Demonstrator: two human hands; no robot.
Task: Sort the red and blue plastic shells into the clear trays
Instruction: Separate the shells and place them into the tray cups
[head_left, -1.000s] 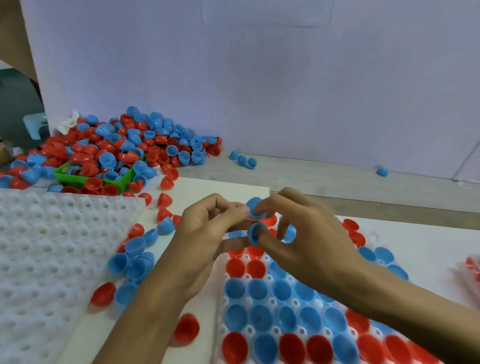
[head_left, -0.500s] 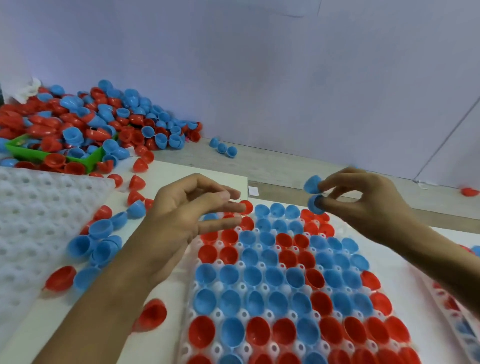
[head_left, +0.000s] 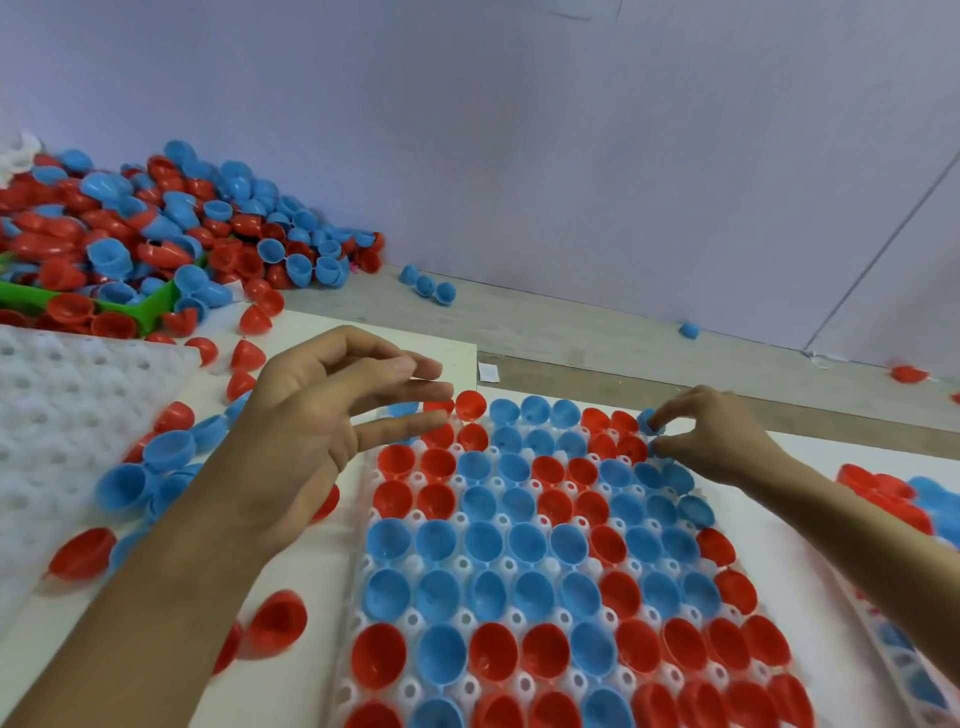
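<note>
A: Head view. Where is the right hand (head_left: 719, 436)?

B: At the far right corner of the filled tray (head_left: 387, 631). The forearm comes in from the lower right and the wrist is bent down. Thumb and forefinger pinch a blue shell (head_left: 650, 420) at that corner, right at the tray's top row. A second blue piece seems to sit under the thumb, but it is too blurred to tell.

A: Left hand (head_left: 317, 441)?

B: Over the tray's near-left corner, palm turned inward, forearm rising from the lower left. Fingers are long and only loosely bent, spread a little, tips pointing right toward a red shell (head_left: 470, 404) in the top row. It holds nothing; whether the fingertips touch the tray I cannot tell.

A: The tray itself?

B: Nearly every pocket holds a shell, open side up, red and blue mixed in patches.

A: Elsewhere?

B: An empty tray (head_left: 72, 415) lies to the left, pockets bare. Loose shells (head_left: 156, 467) lie between the two trays, some under the left forearm. A big pile of shells (head_left: 156, 228) sits at the far left against the wall, spilling over a green bin (head_left: 150, 312). Three blue ones (head_left: 427, 285) lie apart on the floor by the wall. A further tray (head_left: 893, 499) with shells shows at the right edge.
</note>
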